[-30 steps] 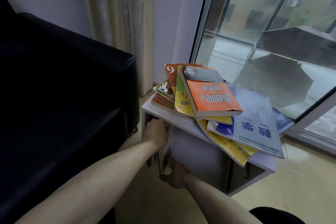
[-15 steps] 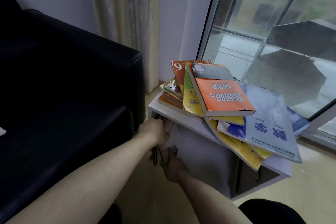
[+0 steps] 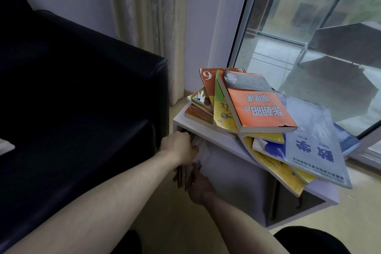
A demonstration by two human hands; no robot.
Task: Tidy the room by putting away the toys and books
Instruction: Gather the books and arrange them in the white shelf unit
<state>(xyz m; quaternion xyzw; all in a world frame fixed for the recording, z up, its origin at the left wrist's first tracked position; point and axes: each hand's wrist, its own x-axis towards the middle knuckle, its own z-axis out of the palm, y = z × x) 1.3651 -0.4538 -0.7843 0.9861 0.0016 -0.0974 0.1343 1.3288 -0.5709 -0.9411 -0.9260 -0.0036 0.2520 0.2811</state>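
We have a few thin books [image 3: 182,174] standing upright in the left compartment of the white shelf unit [image 3: 233,144], at about seven o'clock from the pile on top. Our left hand [image 3: 179,147] reaches into the upper part of that opening with its fingers curled over the top edges of the books and some pale pages (how tightly we grip them we cannot tell, since the fingertips are hidden inside). Our right hand [image 3: 199,186] sits just below, at six o'clock from the left one, its fingers lying against the lower edges of the same books; whether they pinch or only press is not clear.

On top of the unit lies a loose heap of books. The orange book [image 3: 257,107] is uppermost, with a yellow-green book [image 3: 221,112] tucked under it at nine o'clock. A pale blue book [image 3: 315,142] spreads out at four o'clock and overhangs the front edge, as does a yellow book [image 3: 276,171] beneath it.

At nine o'clock from the unit stands a black sofa [image 3: 82,88], nearly touching it. A cream curtain [image 3: 152,16] hangs at twelve o'clock, and a glass door [image 3: 309,27] fills the two o'clock side.
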